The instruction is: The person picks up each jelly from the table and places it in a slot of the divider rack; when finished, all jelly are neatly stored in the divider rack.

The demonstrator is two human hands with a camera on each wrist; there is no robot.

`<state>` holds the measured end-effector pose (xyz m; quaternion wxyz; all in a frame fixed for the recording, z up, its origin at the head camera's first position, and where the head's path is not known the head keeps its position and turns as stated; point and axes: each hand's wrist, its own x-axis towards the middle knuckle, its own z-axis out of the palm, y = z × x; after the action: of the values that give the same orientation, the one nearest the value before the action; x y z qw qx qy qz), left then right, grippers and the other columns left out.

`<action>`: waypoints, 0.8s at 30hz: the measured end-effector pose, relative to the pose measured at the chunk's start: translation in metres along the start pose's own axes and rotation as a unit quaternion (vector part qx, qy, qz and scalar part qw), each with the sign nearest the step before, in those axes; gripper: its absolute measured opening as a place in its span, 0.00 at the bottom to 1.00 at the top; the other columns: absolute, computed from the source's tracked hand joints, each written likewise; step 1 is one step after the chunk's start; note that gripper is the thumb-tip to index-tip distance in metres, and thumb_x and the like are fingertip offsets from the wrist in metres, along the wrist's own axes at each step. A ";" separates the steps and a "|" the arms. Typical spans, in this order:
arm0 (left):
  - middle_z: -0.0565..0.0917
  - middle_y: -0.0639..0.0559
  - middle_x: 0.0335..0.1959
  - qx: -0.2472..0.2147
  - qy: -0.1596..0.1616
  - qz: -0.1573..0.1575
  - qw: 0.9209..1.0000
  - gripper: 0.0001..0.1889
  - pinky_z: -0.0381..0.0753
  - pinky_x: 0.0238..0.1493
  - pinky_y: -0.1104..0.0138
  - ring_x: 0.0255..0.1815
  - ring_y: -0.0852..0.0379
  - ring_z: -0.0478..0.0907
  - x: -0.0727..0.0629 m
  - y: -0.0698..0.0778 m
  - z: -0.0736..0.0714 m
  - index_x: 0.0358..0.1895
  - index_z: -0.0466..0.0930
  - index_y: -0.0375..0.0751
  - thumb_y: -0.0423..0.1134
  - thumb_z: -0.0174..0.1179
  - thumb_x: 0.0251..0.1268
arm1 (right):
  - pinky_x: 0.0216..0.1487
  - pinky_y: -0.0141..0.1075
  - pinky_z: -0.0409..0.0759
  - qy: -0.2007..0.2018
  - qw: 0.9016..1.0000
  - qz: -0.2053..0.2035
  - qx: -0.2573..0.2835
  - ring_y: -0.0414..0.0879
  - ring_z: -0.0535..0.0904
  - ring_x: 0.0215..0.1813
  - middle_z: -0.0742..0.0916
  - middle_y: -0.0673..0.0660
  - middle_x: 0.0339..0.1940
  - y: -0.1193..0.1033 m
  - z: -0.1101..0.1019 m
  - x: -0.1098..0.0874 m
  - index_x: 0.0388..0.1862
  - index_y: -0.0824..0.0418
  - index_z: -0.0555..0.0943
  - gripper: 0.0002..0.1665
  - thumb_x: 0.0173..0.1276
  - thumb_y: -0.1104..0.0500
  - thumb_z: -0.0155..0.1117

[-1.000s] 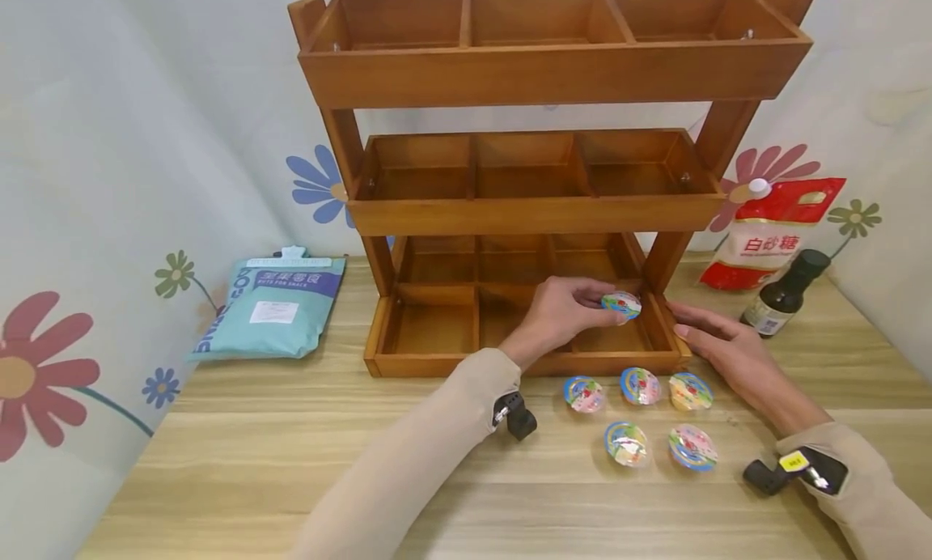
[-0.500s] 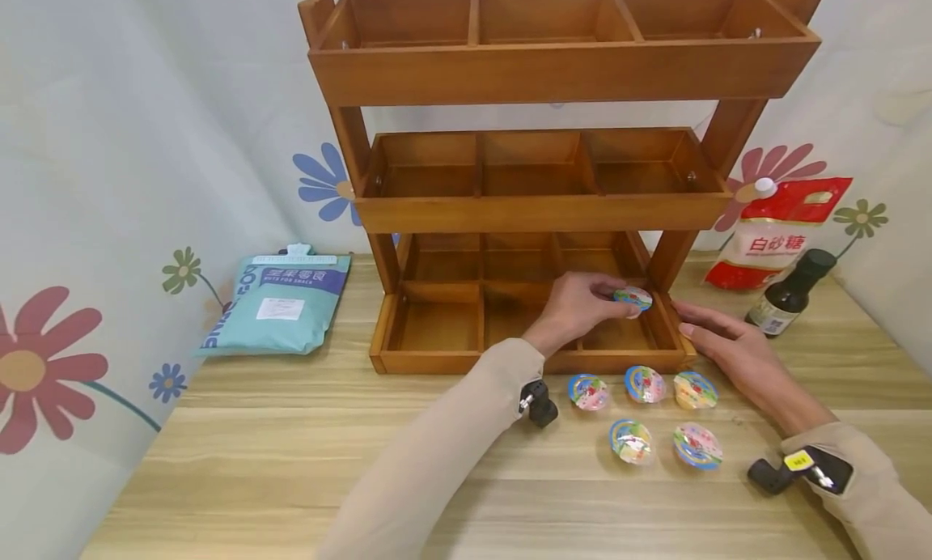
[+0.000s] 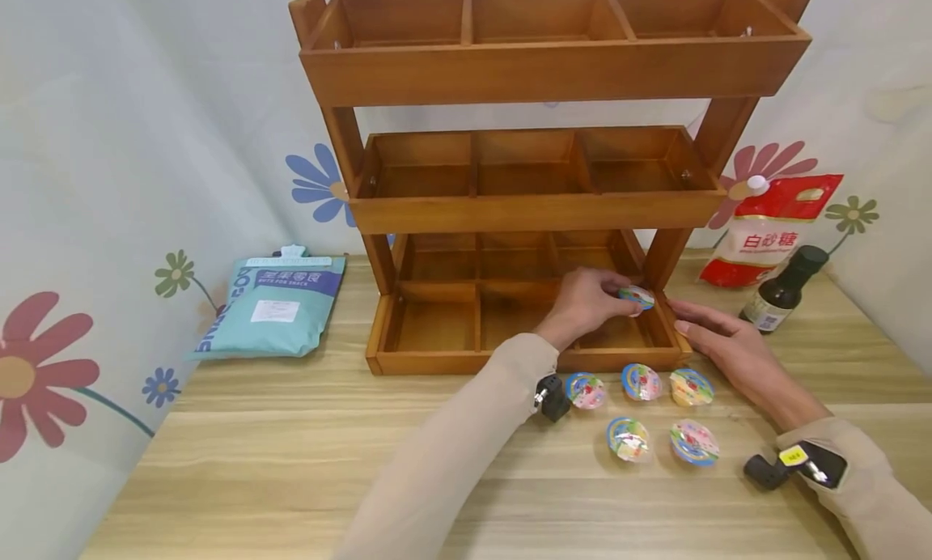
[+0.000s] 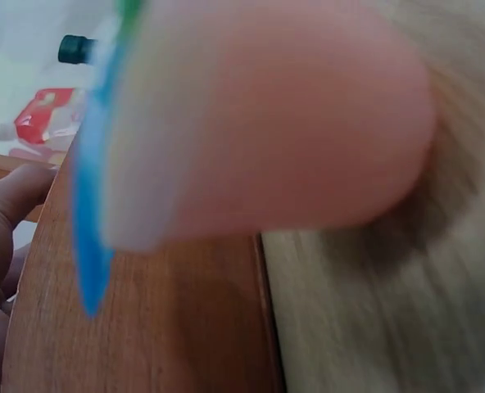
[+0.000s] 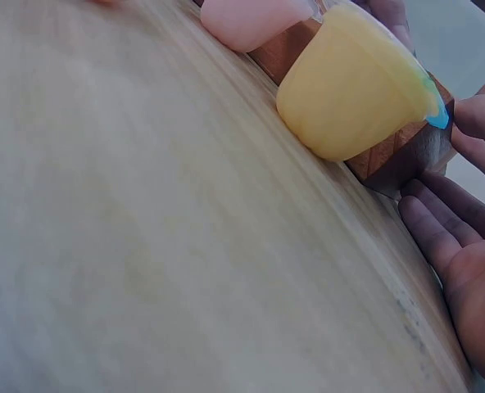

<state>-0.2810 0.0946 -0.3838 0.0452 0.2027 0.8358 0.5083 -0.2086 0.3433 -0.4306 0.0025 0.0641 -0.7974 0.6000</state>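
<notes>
My left hand [image 3: 582, 303] pinches a small jelly cup [image 3: 639, 298] with a printed foil lid. It is over the front right compartment of the rack's bottom tier; whether it touches the floor there is hidden. My right hand [image 3: 721, 337] rests against the rack's [image 3: 524, 364] lower right side, fingers fairly straight at the corner in the right wrist view. Several more jelly cups lie on the table before the rack, among them a pink one [image 3: 586, 391] and a yellow one [image 5: 349, 90]. Close to the left wrist camera, a blurred pink cup [image 4: 283, 123] fills much of the view.
Upper [image 3: 539, 74] and middle [image 3: 531, 214] tiers overhang the bottom one. A soy-sauce-like dark bottle [image 3: 782, 293] and a red and white sugar bag [image 3: 764, 232] stand right. A teal snack bag [image 3: 273, 309] with a clip lies left on the wooden table [image 3: 277, 455].
My left hand has moved a little to the right with the jelly cup, toward the compartment's right end. My right hand stays at the rack's side.
</notes>
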 end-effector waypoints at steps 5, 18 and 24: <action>0.92 0.56 0.38 0.025 0.002 0.004 1.000 0.18 0.78 0.35 0.76 0.35 0.67 0.80 0.002 -0.001 0.001 0.51 0.93 0.41 0.41 0.81 0.59 | 0.57 0.22 0.77 0.006 1.000 0.008 -0.014 0.26 0.78 0.62 0.84 0.32 0.63 0.000 0.002 0.000 0.80 0.60 0.73 0.32 0.83 0.52 0.63; 0.90 0.55 0.42 0.092 -0.016 0.000 0.996 0.19 0.76 0.36 0.77 0.36 0.66 0.80 0.004 0.001 0.002 0.52 0.92 0.39 0.41 0.82 0.58 | 0.57 0.22 0.77 0.005 1.000 -0.012 -0.007 0.26 0.78 0.62 0.85 0.32 0.63 0.000 0.004 0.001 0.79 0.61 0.74 0.31 0.82 0.54 0.64; 0.91 0.54 0.42 0.117 -0.022 0.012 0.993 0.18 0.75 0.35 0.78 0.36 0.66 0.79 0.004 0.003 0.004 0.51 0.92 0.39 0.40 0.82 0.58 | 0.57 0.22 0.77 0.006 1.000 -0.012 -0.017 0.25 0.77 0.63 0.84 0.33 0.64 0.000 0.002 0.001 0.79 0.62 0.73 0.31 0.83 0.53 0.63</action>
<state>-0.2829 0.1005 -0.3829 0.0334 0.2279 0.8858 0.4029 -0.2093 0.3412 -0.4312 0.0159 0.0697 -0.8067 0.5867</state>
